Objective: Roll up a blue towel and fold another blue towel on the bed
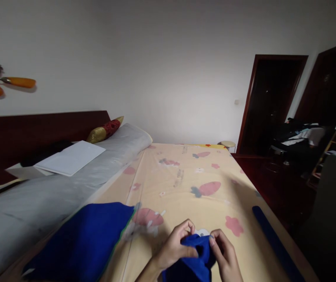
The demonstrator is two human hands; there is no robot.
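Observation:
Both of my hands pinch a small dark blue cloth (193, 260) at the bottom middle of the view, just above the bed. My left hand (176, 244) grips its top left edge, with thumb and fingers curled over the fabric. My right hand (226, 252) holds the top right edge. The lower part of the cloth runs out of view. A larger folded blue cloth (82, 243) with a green edge lies on the bed to the left of my hands.
The bed sheet (185, 184) is pale yellow with pink strawberry prints. A grey bolster (68, 184) with white paper (70, 156) on it lies along the dark headboard. A blue strip (273, 239) lies at the bed's right edge. Dark doors and furniture stand at right.

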